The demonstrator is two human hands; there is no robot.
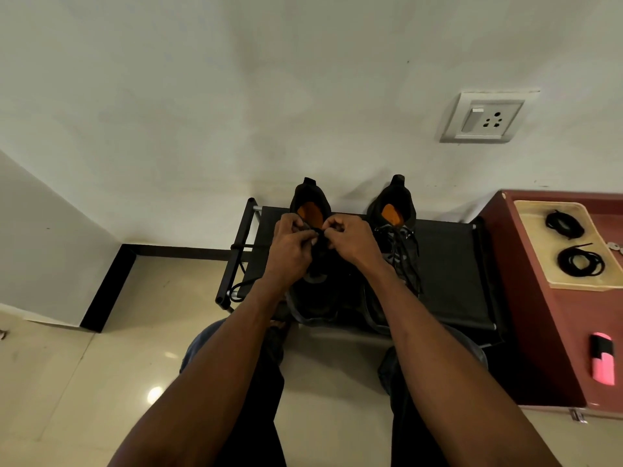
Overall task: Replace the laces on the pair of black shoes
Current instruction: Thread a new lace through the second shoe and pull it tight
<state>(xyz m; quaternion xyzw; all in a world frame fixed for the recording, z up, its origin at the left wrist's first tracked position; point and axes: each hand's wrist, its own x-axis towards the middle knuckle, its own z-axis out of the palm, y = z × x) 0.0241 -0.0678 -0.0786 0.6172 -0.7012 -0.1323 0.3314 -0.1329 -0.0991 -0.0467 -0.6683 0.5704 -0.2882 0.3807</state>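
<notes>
Fingers [312, 235] on shoe [312, 251], toe camera-ward

Both forearms are bare from the bottom edge of the picture to the wrists, with no sleeve, watch, band or ring to be seen on them. The left hand [289, 251] and the right hand [350, 242] wear no gloves. The legs are clad in dark trousers [266, 382], which look blue-grey like denim at the knees.
</notes>
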